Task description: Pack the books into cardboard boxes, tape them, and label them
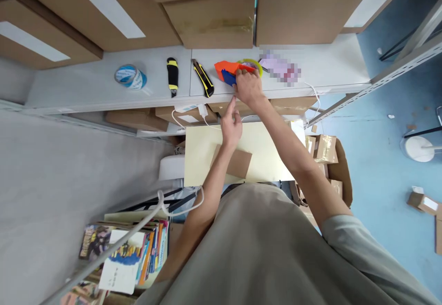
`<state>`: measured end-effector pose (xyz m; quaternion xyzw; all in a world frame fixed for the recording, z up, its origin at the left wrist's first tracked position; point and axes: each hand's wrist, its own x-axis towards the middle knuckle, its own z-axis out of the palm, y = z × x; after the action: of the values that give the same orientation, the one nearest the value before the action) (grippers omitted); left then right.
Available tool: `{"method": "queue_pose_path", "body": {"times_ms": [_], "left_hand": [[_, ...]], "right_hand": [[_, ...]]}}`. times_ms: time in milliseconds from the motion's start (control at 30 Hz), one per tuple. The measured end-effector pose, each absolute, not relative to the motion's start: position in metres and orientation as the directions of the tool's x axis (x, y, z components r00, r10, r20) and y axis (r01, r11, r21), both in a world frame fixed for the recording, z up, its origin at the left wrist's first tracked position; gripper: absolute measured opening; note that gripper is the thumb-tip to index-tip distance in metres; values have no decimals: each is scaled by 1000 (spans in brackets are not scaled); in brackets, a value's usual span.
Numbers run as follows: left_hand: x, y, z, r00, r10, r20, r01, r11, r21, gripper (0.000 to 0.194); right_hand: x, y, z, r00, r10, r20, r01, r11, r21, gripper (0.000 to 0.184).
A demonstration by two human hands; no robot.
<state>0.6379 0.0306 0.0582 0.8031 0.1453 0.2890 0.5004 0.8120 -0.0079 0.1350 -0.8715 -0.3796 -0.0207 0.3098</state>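
My right hand [247,86] reaches up to the grey shelf [86,91] and closes on the blue handle of an orange tape dispenser [228,71] carrying a yellow-rimmed tape roll [253,63]. My left hand [230,126] hovers just below the shelf edge, fingers loosely apart with the index pointing up, holding nothing. Under it a small brown cardboard box [238,162] lies on a pale yellow tabletop [200,158].
On the shelf lie two black-and-yellow utility knives [172,75] [203,78] and a blue-white tape roll [130,77]. Large cardboard boxes [214,17] stand behind. Small boxes [324,148] pile at the right, books [138,254] lower left, blue floor [380,158] to the right.
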Motion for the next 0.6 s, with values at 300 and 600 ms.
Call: {"method": "queue_pose_path", "body": {"times_ms": [300,600], "left_hand": [[508,-12,-36,875,472,-112,383,-529,757,61],[442,-69,-49,867,433,-247,487,-630,604,57]], "right_hand": [[730,-84,153,714,566,412,698,-617,-363,108],[587,-214,-77,700,561,-441,86,-680,-728,63]]}}
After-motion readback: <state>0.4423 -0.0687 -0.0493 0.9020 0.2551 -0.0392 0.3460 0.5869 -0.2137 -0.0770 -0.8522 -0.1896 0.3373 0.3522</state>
